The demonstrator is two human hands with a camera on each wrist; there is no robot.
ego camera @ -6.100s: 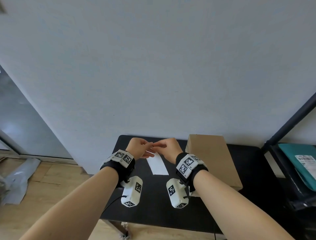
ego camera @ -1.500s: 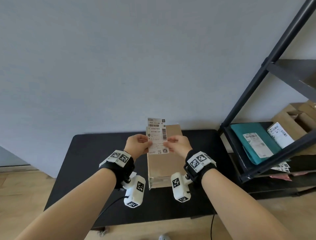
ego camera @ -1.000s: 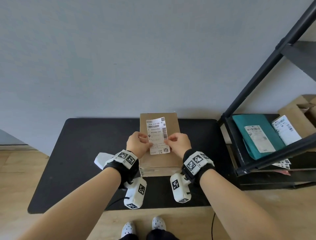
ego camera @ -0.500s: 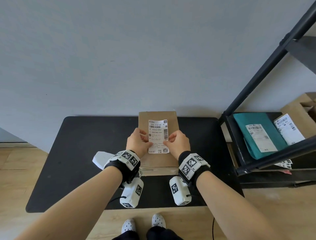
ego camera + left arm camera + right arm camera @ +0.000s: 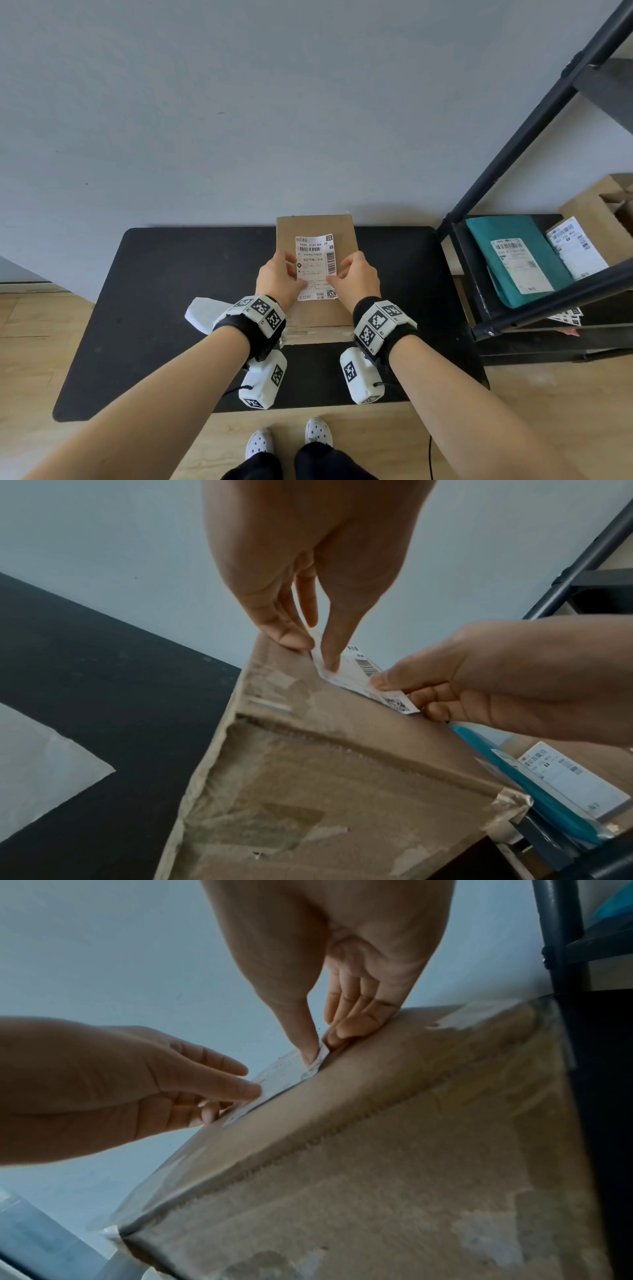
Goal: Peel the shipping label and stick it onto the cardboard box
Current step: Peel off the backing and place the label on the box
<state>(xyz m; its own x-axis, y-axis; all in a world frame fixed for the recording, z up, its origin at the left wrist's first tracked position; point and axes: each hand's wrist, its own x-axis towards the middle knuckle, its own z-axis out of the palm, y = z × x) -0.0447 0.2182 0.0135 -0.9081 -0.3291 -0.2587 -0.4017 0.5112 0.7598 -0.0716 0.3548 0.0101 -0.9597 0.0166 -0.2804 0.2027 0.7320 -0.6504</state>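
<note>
a white printed shipping label (image 5: 315, 267) lies over the top face of a flat brown cardboard box (image 5: 317, 313) that sits on the black tabletop (image 5: 164, 291) against the wall. the left hand (image 5: 278, 279) pinches the label's left edge between thumb and curled fingers (image 5: 291, 638), the thumb on the printed face. the right hand (image 5: 358, 279) pinches the right edge the same way, its fingers (image 5: 356, 1027) tucked beneath. whether the label's near end touches the cardboard is unclear. a white backing sheet (image 5: 202, 313) lies on the tabletop left of the box. a teal mailer bag (image 5: 510, 257) rests on the black metal shelf (image 5: 479, 308) to the right.
</note>
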